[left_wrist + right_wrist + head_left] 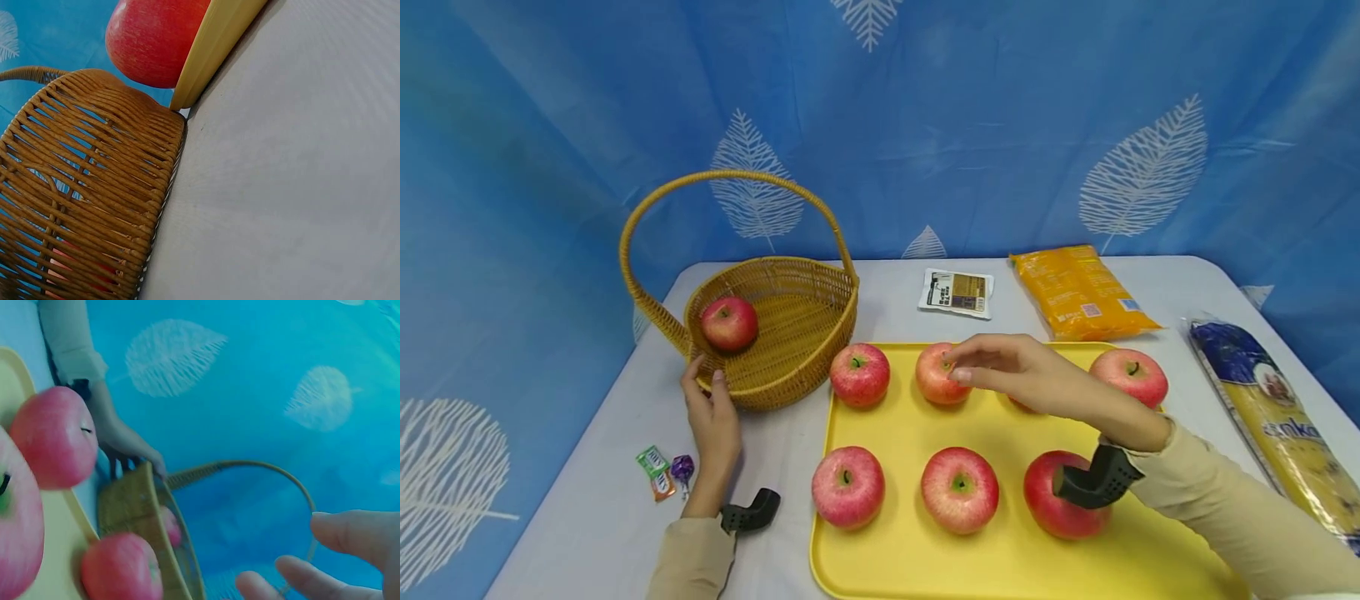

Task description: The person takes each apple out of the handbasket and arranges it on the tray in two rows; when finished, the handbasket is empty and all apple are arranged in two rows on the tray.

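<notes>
A brown wicker basket [805, 375] with a tall arched handle stands at the left, holding one red apple [730, 324]. My left hand [713, 417] grips its near left rim; the left wrist view shows the woven wall but not the hand. My right hand [1022, 371] hovers over the yellow tray [910, 567], its fingers relaxed and bent beside a pale red apple [936, 379] in the back row. Between thumb and fingers [350, 534] nothing shows in the right wrist view. Several more apples sit on the tray, including one [860, 375] close to the basket.
Behind the tray lie a small white-and-brown packet [957, 293] and an orange bag [1082, 292]. A long yellow-and-blue package [1277, 417] lies along the right. Small wrapped sweets [657, 471] and a purple lollipop [682, 468] are left of my left wrist.
</notes>
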